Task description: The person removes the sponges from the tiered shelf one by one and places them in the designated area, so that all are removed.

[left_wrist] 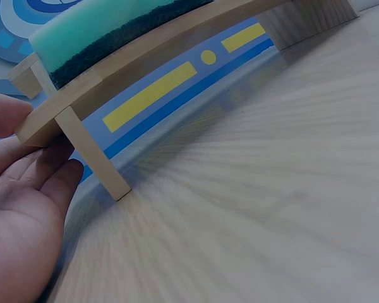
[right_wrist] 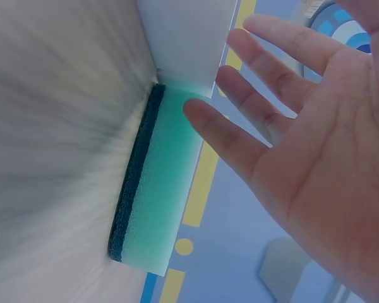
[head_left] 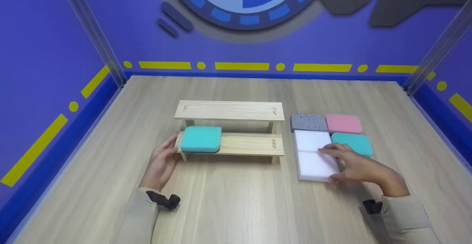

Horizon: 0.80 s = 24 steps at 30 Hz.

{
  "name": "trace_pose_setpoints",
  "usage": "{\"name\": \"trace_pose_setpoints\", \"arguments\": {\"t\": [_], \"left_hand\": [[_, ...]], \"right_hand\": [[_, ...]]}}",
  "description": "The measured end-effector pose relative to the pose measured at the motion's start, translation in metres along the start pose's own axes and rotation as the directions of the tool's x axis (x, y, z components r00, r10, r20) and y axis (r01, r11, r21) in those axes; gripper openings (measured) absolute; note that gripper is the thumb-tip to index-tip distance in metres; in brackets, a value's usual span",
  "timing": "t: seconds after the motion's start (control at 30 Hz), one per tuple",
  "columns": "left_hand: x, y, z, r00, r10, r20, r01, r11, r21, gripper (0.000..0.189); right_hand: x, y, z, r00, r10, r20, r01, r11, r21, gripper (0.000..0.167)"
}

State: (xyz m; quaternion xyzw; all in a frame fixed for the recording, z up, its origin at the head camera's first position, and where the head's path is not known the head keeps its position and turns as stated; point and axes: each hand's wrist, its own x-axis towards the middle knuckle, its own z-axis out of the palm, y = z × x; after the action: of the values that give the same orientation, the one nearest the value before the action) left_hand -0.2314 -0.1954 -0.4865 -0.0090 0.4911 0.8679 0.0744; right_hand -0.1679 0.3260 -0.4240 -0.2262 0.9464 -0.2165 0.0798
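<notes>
A two-step wooden rack [head_left: 250,144] stands in the middle of the table. My left hand [head_left: 164,161] holds the left end of its lower board, thumb above and fingers beneath in the left wrist view. On that board lies a turquoise sponge [head_left: 201,139] with a dark scouring layer underneath [left_wrist: 132,47]. To the right, two white sponges [head_left: 313,140] lie end to end. My right hand [head_left: 354,164] is over the nearer one, fingertips at its top and thumb by its front right corner. The right wrist view shows extended fingers near a turquoise sponge [right_wrist: 158,183].
Behind the white sponges are a grey speckled sponge [head_left: 309,122] and a pink sponge [head_left: 344,123]. A second turquoise sponge [head_left: 356,143] sits right of them, under the right hand's reach. Blue panels [head_left: 121,33] wall the table at the back and sides.
</notes>
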Motion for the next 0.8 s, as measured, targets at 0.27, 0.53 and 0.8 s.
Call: {"name": "trace_pose_setpoints", "arguments": {"t": [0.27,0.53,0.8], "left_hand": [[0.000,0.000,-0.001,1.000,0.013,0.012,-0.013,1.000,-0.015,0.063],[-0.001,0.000,0.000,1.000,0.024,0.002,-0.024,1.000,-0.010,0.062],[-0.001,0.000,-0.001,0.999,0.029,0.019,-0.028,1.000,-0.010,0.063]], "right_hand": [[0.002,-0.005,-0.002,0.999,0.015,-0.030,-0.016,1.000,-0.016,0.072],[0.007,-0.008,-0.003,0.990,-0.056,-0.129,0.055,0.998,-0.008,0.061],[0.018,-0.016,-0.006,0.983,-0.093,-0.157,0.099,0.995,0.030,0.053]]}}
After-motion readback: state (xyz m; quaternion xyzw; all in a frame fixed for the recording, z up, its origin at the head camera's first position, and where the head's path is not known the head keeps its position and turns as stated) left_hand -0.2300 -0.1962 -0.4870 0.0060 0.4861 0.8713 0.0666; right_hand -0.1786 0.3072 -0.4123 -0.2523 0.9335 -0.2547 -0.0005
